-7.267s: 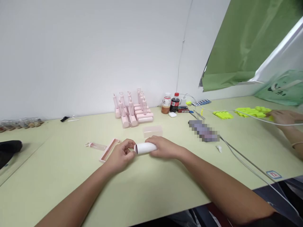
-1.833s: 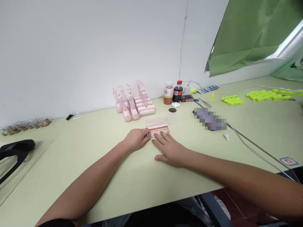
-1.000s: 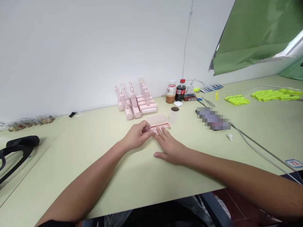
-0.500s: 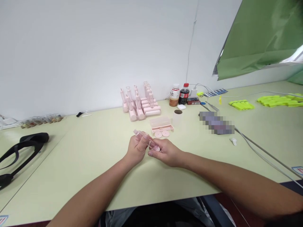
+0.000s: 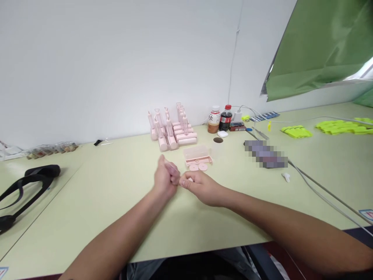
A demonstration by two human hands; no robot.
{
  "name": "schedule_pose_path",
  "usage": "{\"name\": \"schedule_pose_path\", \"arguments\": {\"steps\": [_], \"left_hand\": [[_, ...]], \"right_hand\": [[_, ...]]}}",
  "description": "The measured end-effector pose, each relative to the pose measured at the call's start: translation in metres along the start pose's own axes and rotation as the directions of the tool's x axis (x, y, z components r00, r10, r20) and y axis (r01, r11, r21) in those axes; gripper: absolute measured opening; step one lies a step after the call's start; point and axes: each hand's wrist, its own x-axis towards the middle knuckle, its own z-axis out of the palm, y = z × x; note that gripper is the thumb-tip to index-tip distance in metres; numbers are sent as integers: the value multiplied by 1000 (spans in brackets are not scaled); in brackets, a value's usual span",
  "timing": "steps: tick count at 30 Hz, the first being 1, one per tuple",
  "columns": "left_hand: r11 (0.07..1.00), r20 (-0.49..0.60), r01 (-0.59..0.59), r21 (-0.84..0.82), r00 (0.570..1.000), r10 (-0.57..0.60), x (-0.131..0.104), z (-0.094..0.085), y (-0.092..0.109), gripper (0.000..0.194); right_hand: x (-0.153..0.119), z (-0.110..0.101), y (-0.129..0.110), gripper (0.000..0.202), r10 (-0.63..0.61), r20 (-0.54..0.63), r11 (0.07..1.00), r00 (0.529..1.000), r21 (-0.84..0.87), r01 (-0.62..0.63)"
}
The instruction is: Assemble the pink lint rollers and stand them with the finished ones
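My left hand [image 5: 164,177] is closed round a clear pink plastic tube [image 5: 171,168], which is blurred and mostly covered by the fingers. Right beside it, my right hand [image 5: 205,188] is closed, thumb on top, with a small white piece [image 5: 190,179] peeping out of its grip. Whether that piece joins the tube is hidden. Just beyond the hands lies an open pink case [image 5: 201,160] with a clear lid, and two pink discs [image 5: 194,167] in front of it. Farther back, several pink tubes [image 5: 169,128] with clear parts stand among pink cylinders [image 5: 187,141] lying down.
Two drink bottles [image 5: 225,118] stand by the wall, near a white earphone case [image 5: 222,134] and a translucent cup [image 5: 217,149]. At right are a blurred-out object [image 5: 265,154], a white earbud [image 5: 286,177], cables and yellow-green bundles [image 5: 296,131]. A black strap [image 5: 29,194] lies at left.
The tube, slanted across both hands before, is now mostly inside my left fist, which has turned. My right hand has closed more tightly, with its fingertips against the left hand.
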Motion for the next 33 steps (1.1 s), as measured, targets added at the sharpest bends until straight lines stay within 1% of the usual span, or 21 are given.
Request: {"name": "schedule_pose_path", "arguments": {"steps": [1,2,3,4,6,7,9,12,13,15,16,17,19,21,23,26,28,31,33], "left_hand": [[997,0,5,-72,1000,-5,2,-3,12,59],[994,7,-36,-105,999,37,4,-7,24,59],[989,18,-102,-104,994,104,6,-12,35,59],[980,4,-176,-88,984,177,7,-16,43,60],[965,-13,-260,-24,966,260,9,-24,49,61],[962,-16,-273,15,962,273,10,-27,47,61],[958,6,-270,93,963,271,13,-30,35,61],[937,57,-276,212,961,270,15,-31,15,59],[928,75,-273,253,962,263,15,-31,9,59],[903,119,-269,335,963,243,14,-29,1,60],[887,149,-276,370,960,236,12,-28,-2,60],[869,182,-291,401,955,236,11,-27,-5,61],[831,240,-326,451,941,239,7,-26,-9,61],[801,284,-341,493,933,222,5,-25,-12,61],[774,314,-339,535,930,190,4,-25,-16,62],[737,351,-341,583,924,150,4,-28,-20,64],[709,385,-364,604,912,141,4,-30,-23,65],[683,465,-394,615,881,90,4,-34,-29,67],[697,512,-387,604,859,33,3,-35,-33,68]], "right_hand": [[-5,0,2,30,25,3,999,1000,-26,-25],[-9,0,4,28,44,0,997,999,-61,-44],[-12,-1,5,26,50,-16,994,999,-100,-51],[-14,-4,6,23,50,-42,989,998,-140,-55],[-14,-15,7,17,44,-101,978,994,-200,-63],[-13,-22,7,14,45,-129,972,991,-222,-73],[-9,-42,8,11,51,-177,959,983,-266,-98],[-9,-78,16,16,82,-254,919,964,-354,-172],[-10,-91,21,19,84,-303,896,949,-394,-205],[-16,-115,33,25,139,-366,826,920,-470,-312],[-19,-125,39,27,175,-380,787,908,-500,-362],[-21,-134,44,29,195,-379,756,905,-529,-385],[-23,-145,52,29,202,-370,706,907,-586,-397],[-19,-149,56,27,193,-358,673,914,-630,-388],[-11,-148,56,23,185,-347,652,920,-657,-378],[7,-144,56,14,160,-337,631,928,-687,-359],[19,-143,58,11,146,-338,614,930,-706,-353],[32,-143,63,12,134,-344,603,929,-716,-352],[33,-144,64,20,129,-360,606,924,-709,-361]]}}
